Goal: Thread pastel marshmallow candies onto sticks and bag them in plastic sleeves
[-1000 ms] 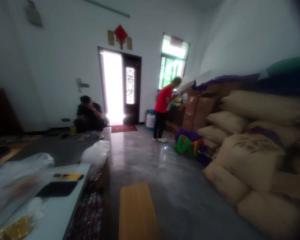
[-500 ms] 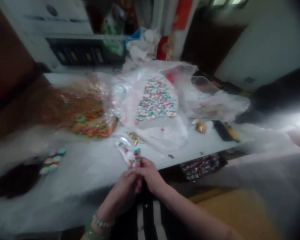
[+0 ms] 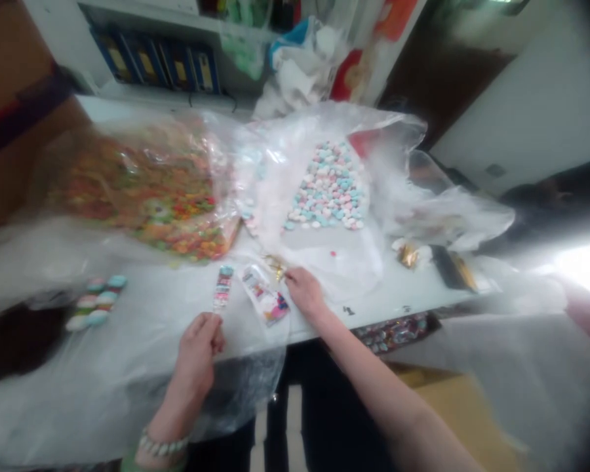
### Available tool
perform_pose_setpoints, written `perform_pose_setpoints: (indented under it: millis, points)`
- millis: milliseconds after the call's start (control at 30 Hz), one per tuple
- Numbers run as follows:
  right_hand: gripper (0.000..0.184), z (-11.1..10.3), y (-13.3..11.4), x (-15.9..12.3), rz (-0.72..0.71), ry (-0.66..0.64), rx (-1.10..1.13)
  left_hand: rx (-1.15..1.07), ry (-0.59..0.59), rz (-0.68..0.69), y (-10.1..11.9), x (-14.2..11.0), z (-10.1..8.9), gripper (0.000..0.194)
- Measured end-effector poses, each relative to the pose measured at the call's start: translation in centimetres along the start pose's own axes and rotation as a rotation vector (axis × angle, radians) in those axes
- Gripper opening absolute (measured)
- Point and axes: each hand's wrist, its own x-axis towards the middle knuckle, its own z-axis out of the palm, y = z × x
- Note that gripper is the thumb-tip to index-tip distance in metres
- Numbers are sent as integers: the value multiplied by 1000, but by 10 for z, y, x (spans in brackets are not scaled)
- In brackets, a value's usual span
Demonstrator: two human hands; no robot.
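My left hand (image 3: 200, 337) is closed around the lower end of a wrapped candy skewer (image 3: 223, 287), which stands up from my fingers with pink, white and blue pieces stacked in it. To its right, a clear printed candy bag (image 3: 265, 296) lies flat on the table. My right hand (image 3: 302, 292) reaches past that bag, its fingertips pinched at a small pile of gold twist ties (image 3: 276, 267). Beyond my right hand, pastel button-shaped candies (image 3: 329, 187) lie heaped in an open plastic bag (image 3: 358, 262).
A large clear bag of orange and green gummies (image 3: 177, 216) fills the left back. Several marshmallow skewers (image 3: 98, 301) lie at left beside a dark brown bundle (image 3: 24, 337). A gold bundle (image 3: 408, 255) and a dark box (image 3: 447, 267) sit right. Below the edge stands a cardboard box (image 3: 462, 413).
My hands were together on the candy skewer and have parted. The left has carried it left; the right has let go and moved forward to the gold twist ties. The view has shifted.
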Motion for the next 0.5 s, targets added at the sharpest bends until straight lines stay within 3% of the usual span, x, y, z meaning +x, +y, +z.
perform_pose_setpoints:
  millis: [100,200,333,500]
  points:
    - [19,-5,23,13,-107,24,-366,-158,-120,-125,4,4,5,35]
    - [21,-4,29,15,-128,-3,-462,-201,-163,-182,2,5,12,34]
    - [23,-19,28,10,-31,-36,-387,-221,-177,-202,-4,6,22,37]
    - [27,-48,39,0,136,-13,-72,-186,-155,-167,-3,2,42,39]
